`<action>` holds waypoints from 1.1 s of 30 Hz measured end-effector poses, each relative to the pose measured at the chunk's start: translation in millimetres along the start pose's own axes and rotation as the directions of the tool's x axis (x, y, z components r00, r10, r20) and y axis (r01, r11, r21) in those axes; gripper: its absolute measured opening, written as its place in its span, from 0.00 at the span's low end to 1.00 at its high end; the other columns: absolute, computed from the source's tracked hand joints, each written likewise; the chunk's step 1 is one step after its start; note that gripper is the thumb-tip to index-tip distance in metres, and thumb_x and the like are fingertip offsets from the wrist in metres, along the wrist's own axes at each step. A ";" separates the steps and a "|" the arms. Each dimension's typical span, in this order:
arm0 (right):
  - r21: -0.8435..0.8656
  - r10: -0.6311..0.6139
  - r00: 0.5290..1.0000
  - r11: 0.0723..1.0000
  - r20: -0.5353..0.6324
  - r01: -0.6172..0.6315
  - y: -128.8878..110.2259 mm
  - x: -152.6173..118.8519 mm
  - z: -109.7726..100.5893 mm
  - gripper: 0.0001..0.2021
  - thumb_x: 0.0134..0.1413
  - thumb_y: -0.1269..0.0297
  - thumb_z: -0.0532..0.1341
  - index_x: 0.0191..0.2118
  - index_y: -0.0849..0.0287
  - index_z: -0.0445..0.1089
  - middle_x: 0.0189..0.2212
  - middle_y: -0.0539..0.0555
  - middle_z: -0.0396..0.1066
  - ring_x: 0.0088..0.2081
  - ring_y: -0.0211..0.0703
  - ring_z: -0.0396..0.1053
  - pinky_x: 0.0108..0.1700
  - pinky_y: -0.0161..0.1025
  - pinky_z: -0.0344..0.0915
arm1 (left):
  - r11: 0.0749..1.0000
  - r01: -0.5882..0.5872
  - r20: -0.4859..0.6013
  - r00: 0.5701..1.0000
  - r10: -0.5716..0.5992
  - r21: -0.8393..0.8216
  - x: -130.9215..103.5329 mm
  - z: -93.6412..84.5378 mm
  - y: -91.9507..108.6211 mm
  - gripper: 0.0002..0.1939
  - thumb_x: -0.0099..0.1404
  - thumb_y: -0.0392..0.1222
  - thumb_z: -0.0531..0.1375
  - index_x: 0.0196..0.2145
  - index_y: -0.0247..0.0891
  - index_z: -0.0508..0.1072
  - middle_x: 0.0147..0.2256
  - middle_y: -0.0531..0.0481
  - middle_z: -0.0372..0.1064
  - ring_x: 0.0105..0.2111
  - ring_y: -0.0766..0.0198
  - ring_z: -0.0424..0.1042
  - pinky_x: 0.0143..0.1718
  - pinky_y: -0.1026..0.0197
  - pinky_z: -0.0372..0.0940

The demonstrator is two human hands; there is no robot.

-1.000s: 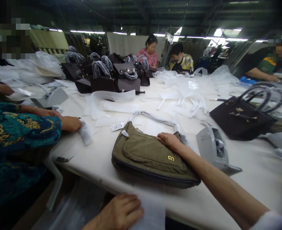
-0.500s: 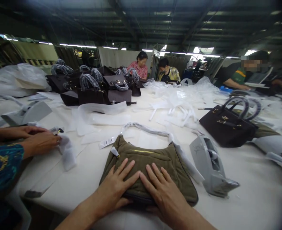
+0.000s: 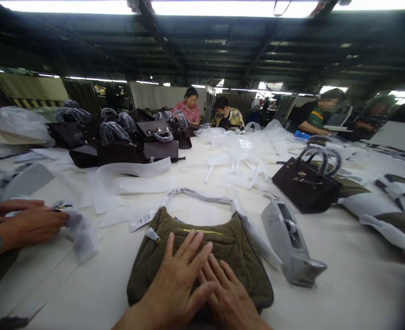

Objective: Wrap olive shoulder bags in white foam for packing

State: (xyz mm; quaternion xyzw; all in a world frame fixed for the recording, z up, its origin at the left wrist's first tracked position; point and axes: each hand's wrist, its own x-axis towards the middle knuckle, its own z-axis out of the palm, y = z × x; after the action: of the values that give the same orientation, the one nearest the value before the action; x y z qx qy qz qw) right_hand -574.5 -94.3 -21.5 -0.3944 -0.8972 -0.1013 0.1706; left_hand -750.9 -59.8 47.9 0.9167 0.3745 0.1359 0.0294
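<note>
Your left hand [image 3: 175, 284] and right hand [image 3: 228, 293] lie flat, fingers spread, on the olive bag [image 3: 147, 270], which runs crosswise beneath them on the surface [image 3: 347, 293]; neither is nearer.

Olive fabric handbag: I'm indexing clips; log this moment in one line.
left hand: open on olive fabric handbag | right hand: open on it too | right of bag: grey tape dispenser | beyond dispenser: dark brown handbag

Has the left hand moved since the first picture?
Yes. Judged against the grey tape dispenser, the left hand has moved forward and rightward, from by the table's near edge onto the olive bag.
</note>
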 end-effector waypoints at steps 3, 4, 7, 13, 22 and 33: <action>0.207 -0.061 0.992 0.978 0.110 0.037 17.3 10.3 -25.0 0.15 0.53 0.60 0.54 0.46 0.56 0.67 0.45 0.56 0.69 0.47 0.53 0.65 0.44 0.45 0.65 | 0.992 0.114 0.036 0.993 -0.113 -0.047 29.4 20.5 -3.2 0.23 0.67 0.48 0.42 0.59 0.43 0.50 0.59 0.42 0.47 0.58 0.50 0.47 0.53 0.32 0.45; 0.304 -0.076 0.984 0.952 0.164 0.023 29.0 17.7 -35.3 0.13 0.55 0.59 0.52 0.41 0.55 0.69 0.39 0.53 0.73 0.42 0.48 0.68 0.40 0.40 0.65 | 0.990 0.132 0.051 0.990 -0.130 -0.052 35.1 28.2 -5.5 0.23 0.68 0.49 0.41 0.58 0.44 0.51 0.58 0.43 0.49 0.58 0.50 0.48 0.53 0.31 0.46; 0.409 0.109 0.956 0.886 0.272 -0.217 77.4 53.4 -51.7 0.18 0.61 0.62 0.44 0.33 0.58 0.70 0.28 0.48 0.73 0.30 0.37 0.69 0.31 0.31 0.63 | 0.989 0.140 0.068 0.988 -0.137 -0.037 39.7 43.3 -11.7 0.24 0.66 0.53 0.42 0.58 0.47 0.51 0.59 0.45 0.49 0.58 0.49 0.47 0.53 0.30 0.45; 0.082 0.402 0.896 0.903 0.189 -0.423 165.2 140.8 20.2 0.16 0.50 0.68 0.58 0.47 0.62 0.65 0.44 0.61 0.67 0.45 0.49 0.64 0.44 0.41 0.60 | 0.997 0.067 0.079 0.994 -0.069 0.034 35.5 47.1 -18.3 0.26 0.64 0.56 0.43 0.57 0.45 0.54 0.57 0.39 0.51 0.56 0.43 0.52 0.49 0.29 0.51; 0.138 0.422 0.906 0.900 -0.029 -0.415 215.3 179.9 42.1 0.13 0.57 0.72 0.47 0.45 0.60 0.65 0.41 0.60 0.63 0.45 0.47 0.60 0.44 0.41 0.59 | 0.998 0.014 -0.124 0.992 -0.006 0.069 36.4 70.3 -29.7 0.27 0.61 0.58 0.49 0.54 0.44 0.60 0.53 0.39 0.59 0.51 0.44 0.61 0.48 0.36 0.55; 0.319 -0.030 0.983 0.947 0.183 -0.031 158.5 132.4 65.3 0.05 0.48 0.70 0.59 0.33 0.58 0.71 0.32 0.53 0.69 0.35 0.40 0.65 0.38 0.34 0.61 | 0.994 0.015 -0.091 0.996 -0.005 0.107 39.4 59.2 -26.9 0.23 0.64 0.55 0.47 0.53 0.45 0.61 0.52 0.42 0.60 0.51 0.48 0.61 0.49 0.41 0.55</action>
State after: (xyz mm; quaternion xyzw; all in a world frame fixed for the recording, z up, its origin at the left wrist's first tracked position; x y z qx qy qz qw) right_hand -555.1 121.5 -23.0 -0.3693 -0.9136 0.0830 0.1484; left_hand -726.3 -10.3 -4.3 0.9080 0.3868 0.1567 -0.0362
